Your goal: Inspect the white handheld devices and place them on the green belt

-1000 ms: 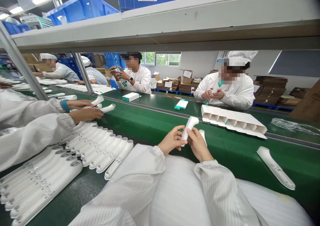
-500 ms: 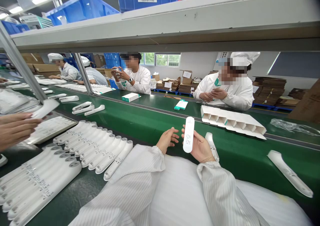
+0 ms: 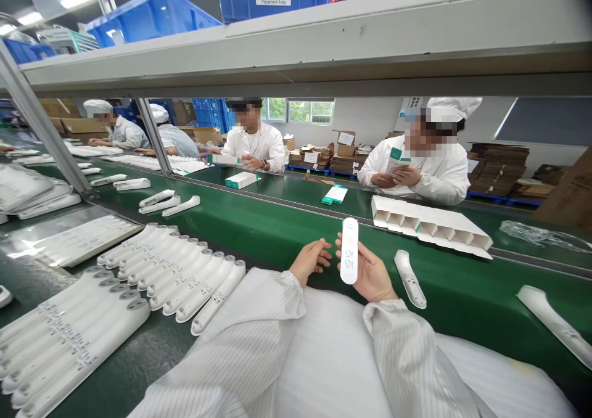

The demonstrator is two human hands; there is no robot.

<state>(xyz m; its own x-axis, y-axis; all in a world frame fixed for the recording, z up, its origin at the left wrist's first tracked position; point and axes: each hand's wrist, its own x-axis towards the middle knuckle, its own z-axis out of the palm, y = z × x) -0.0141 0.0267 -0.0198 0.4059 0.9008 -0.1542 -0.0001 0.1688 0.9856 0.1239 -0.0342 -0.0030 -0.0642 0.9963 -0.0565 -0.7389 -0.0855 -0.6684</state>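
The right hand (image 3: 374,275) holds 1 white device (image 3: 349,251) nearly upright, its flat face and 2 small line drawings turned toward the camera. That hand's fingers grip the device from both edges, with fingertips showing at its left edge. The left hand (image 3: 311,261) holds nothing; its fingers are loosely curled and slightly parted, their tips just left of the device and apart from it.

To the right of the right fingers, 1 loose device (image 3: 410,279) lies on the green belt (image 3: 268,227), and 1 more device (image 3: 555,324) lies farther right, cut off by the picture's edge. Beyond the right fingers and to their right is a divided white carton (image 3: 435,221), its compartments facing this way. Almost straight ahead of the fingers, across the belt, is a flat green-and-white box (image 3: 335,193); farther left of it is a longer white box (image 3: 242,179).

Left of the left fingers, many devices lie side by side in 2 groups, a farther group (image 3: 178,270) and a nearer group (image 3: 76,338). Past the farther group, 3 devices (image 3: 181,206) lie close together on the belt. Ahead and right of the fingers, a co-worker (image 3: 444,165) holds a green-topped box (image 3: 398,164).
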